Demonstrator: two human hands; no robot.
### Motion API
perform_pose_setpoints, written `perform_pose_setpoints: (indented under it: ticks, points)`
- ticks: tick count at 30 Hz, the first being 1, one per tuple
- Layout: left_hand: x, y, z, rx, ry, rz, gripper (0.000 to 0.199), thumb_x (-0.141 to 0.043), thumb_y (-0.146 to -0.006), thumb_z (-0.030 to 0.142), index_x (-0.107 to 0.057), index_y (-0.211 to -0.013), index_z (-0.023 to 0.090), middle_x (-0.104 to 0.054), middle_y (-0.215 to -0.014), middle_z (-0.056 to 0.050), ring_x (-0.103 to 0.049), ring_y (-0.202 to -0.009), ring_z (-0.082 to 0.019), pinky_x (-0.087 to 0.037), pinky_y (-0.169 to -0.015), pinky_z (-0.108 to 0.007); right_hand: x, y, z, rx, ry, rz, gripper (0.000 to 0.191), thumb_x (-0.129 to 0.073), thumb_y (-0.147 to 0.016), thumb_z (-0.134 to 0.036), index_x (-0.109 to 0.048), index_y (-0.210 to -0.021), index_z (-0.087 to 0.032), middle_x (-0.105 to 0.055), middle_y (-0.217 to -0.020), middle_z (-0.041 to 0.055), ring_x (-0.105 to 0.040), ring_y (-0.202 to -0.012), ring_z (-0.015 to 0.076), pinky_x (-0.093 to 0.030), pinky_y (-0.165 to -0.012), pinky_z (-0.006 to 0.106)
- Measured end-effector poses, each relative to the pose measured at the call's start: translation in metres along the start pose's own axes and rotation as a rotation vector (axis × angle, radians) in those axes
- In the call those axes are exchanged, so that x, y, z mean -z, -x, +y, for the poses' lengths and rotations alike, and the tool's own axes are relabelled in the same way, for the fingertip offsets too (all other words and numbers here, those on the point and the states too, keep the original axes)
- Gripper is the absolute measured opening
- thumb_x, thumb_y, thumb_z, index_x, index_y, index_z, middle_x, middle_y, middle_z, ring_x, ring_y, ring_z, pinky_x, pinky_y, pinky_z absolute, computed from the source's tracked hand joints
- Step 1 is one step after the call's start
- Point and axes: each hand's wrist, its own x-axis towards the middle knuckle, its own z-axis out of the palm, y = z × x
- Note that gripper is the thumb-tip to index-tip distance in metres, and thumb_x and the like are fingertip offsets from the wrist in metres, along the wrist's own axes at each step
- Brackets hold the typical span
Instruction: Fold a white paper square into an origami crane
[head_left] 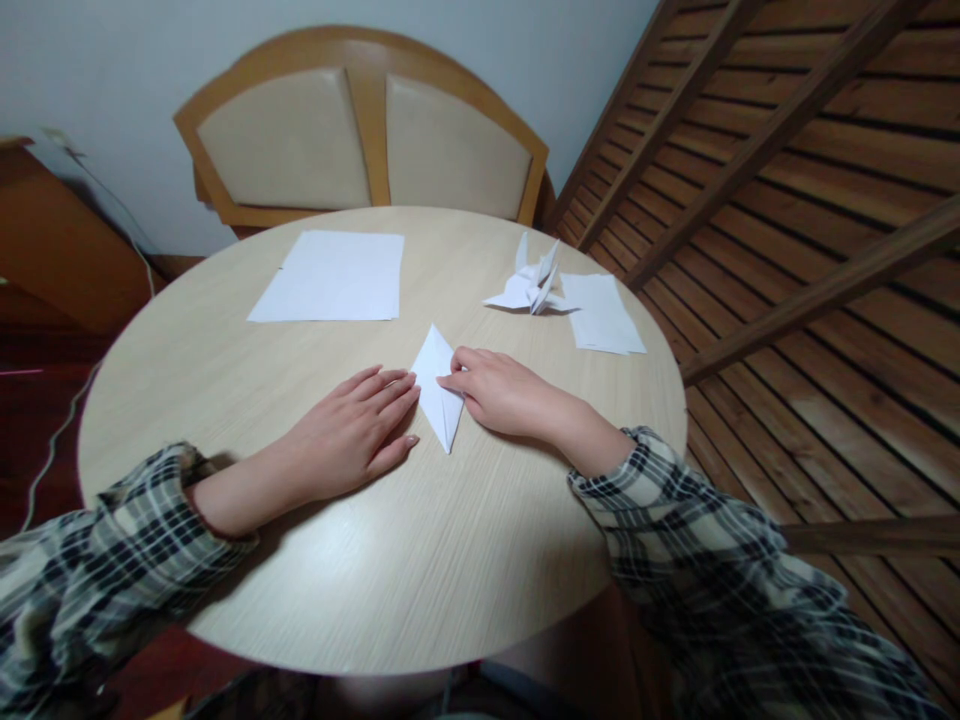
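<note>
Sheets (330, 275) lie in a loose stack on the table (375, 590), left of centre, toward the chair (457, 150). Left hand (352, 425): flat, palm down, fingers extended, nothing gripped; fingertips at the left edge of the diamond (437, 411), a folded white paper lying flat mid-table between the hands. Right hand (506, 390): curled narrow at its right edge, thumb on the paper; cannot tell whether a layer is pinched. Beyond, to the right: cranes (531, 285), then slips (607, 318). Risk, as judged: light left contact could let the diamond swivel, skewing the crease; uneven thumb pressure could pull layers off the centre line
</note>
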Motion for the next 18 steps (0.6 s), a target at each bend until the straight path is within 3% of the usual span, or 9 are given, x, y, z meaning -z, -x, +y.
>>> perform_pose_setpoints:
  ticks: [4,18]
  points:
    - [-0.0018,-0.0016,0.0002,-0.021,0.013,0.02,0.058,-0.038,-0.103,0.047,-0.057,-0.142,0.009,-0.053,-0.151,-0.017,-0.041,-0.147,-0.032,-0.028,-0.124,-0.05,-0.0018,-0.0001,0.0026,0.006,0.001,0.013,0.032,-0.044,-0.099,-0.017,-0.071,-0.116,-0.017,-0.064,-0.117,0.0133,-0.057,-0.103,0.0246,-0.043,-0.094,0.038]
    - [-0.0026,-0.0026,-0.0008,-0.047,0.03,-0.013,0.058,-0.033,-0.105,0.046,-0.057,-0.141,0.007,-0.054,-0.149,-0.02,-0.047,-0.142,-0.034,-0.032,-0.122,-0.051,-0.0052,0.0014,0.0101,0.01,-0.112,0.055,0.04,-0.045,-0.095,-0.011,-0.066,-0.127,-0.017,-0.065,-0.117,0.0114,-0.059,-0.102,0.0216,-0.043,-0.092,0.034]
